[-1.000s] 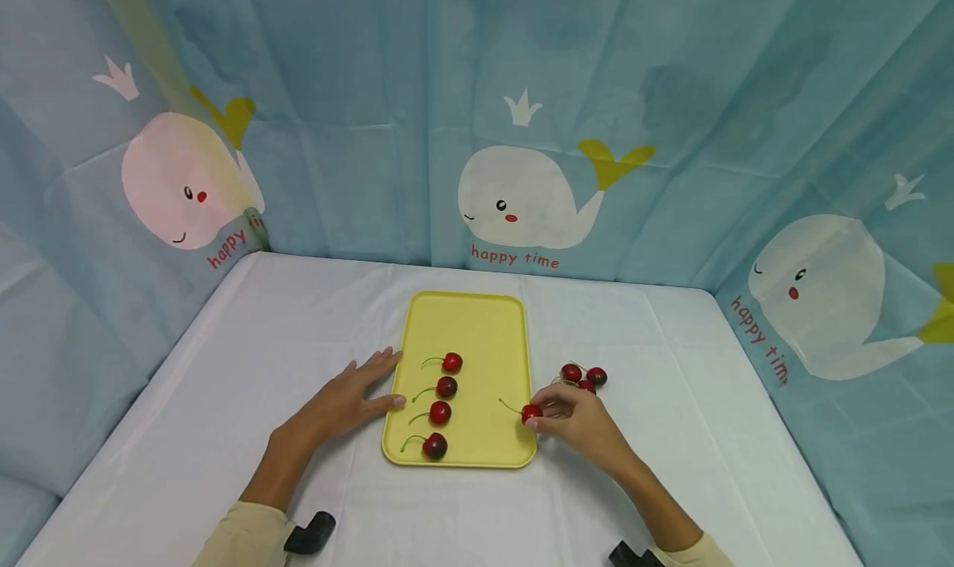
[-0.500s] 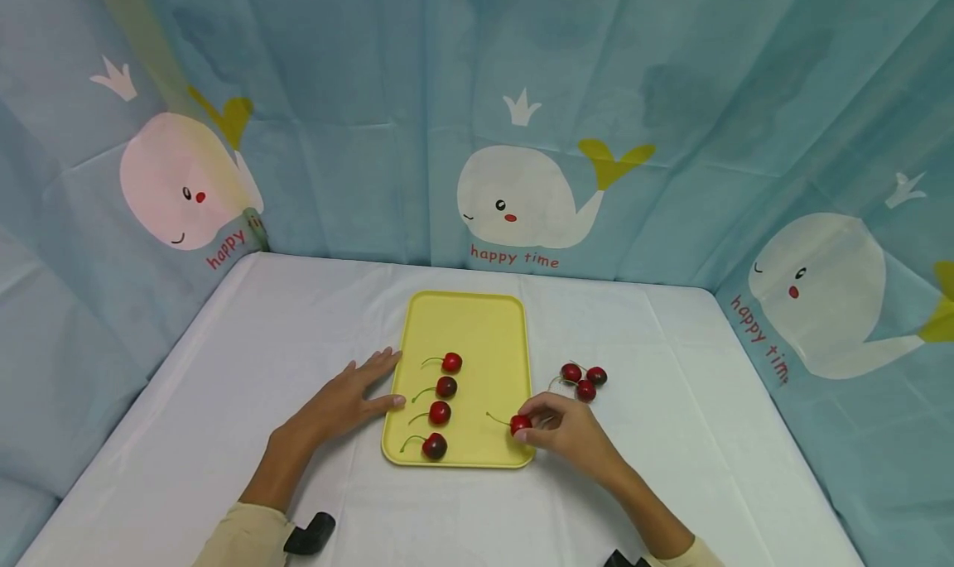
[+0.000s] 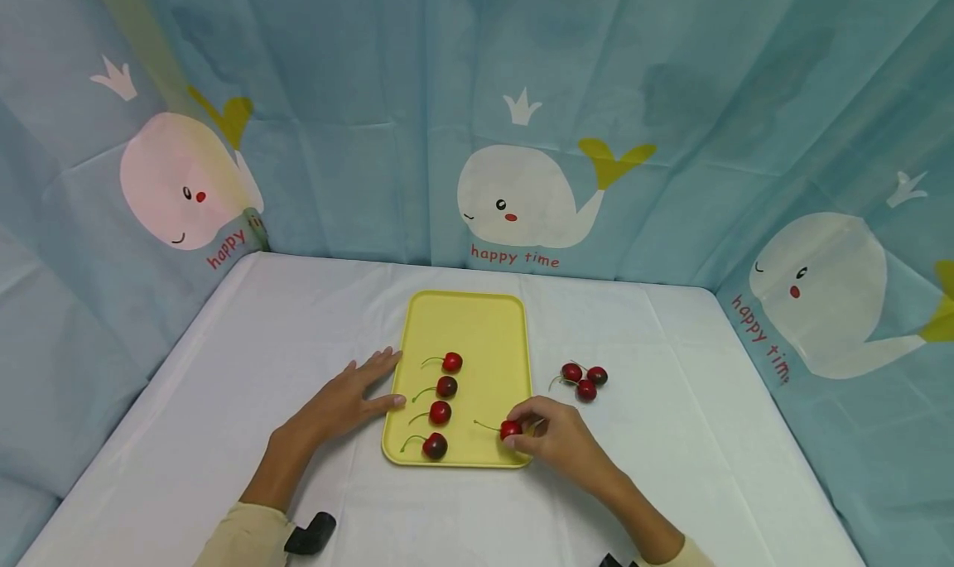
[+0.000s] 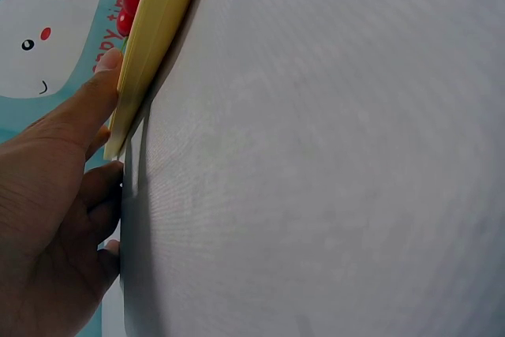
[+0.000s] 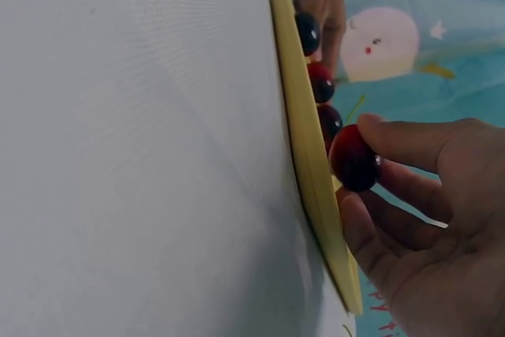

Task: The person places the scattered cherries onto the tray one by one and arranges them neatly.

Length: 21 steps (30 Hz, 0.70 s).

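Note:
My right hand (image 3: 553,434) pinches a red cherry (image 3: 510,430) between thumb and fingers, over the lower right of the yellow tray (image 3: 484,327). The cherry's thin stem points left. In the right wrist view the held cherry (image 5: 354,159) looks dark red, close above the tray's rim. My left hand (image 3: 339,401) lies with fingers spread, thumb and fingertips touching the tray's left edge. Several cherries stand in a column on the tray's left half, stems to the left; the nearest cherry (image 3: 435,446) is dark on one side.
Right of the tray, a cluster of 3 cherries (image 3: 585,391) lies on the white tablecloth (image 3: 671,434). Blue curtains (image 3: 358,178) printed with whales rise along the back and both sides of the table.
My right hand has carried the cherry from the tray's right edge leftward and slightly nearer to me, uncovering the cherry cluster. My left hand stays in place.

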Available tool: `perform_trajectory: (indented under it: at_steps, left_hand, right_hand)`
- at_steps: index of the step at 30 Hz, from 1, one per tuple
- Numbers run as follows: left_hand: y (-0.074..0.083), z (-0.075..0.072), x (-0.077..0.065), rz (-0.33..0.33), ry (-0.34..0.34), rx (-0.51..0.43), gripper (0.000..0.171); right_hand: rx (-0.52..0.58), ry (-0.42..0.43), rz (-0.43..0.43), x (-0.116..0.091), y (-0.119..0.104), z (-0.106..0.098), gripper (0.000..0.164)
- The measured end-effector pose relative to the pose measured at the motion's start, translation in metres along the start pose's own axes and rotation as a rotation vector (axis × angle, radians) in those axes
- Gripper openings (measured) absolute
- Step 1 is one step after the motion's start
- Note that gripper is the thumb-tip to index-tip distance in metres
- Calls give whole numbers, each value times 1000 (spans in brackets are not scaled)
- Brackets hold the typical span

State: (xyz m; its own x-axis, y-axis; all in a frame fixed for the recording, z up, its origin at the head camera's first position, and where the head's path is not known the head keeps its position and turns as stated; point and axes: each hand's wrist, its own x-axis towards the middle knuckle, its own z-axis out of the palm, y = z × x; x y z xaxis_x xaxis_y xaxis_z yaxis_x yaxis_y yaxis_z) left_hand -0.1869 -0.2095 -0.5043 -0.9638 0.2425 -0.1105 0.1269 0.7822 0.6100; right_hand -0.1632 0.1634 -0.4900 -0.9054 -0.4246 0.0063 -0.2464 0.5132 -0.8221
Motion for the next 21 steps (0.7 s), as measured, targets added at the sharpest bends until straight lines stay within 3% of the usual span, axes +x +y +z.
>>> perform_trajectory:
  at_steps: [9, 21]
  left_hand:
    - [1, -1, -1, -5, -3, -1, 88]
    - [-1, 2, 0, 0, 0, 1, 88]
  right_hand:
    - [-75, -42, -38, -1, -5, 3, 20]
    - [-149, -114, -15, 0, -9, 2, 19]
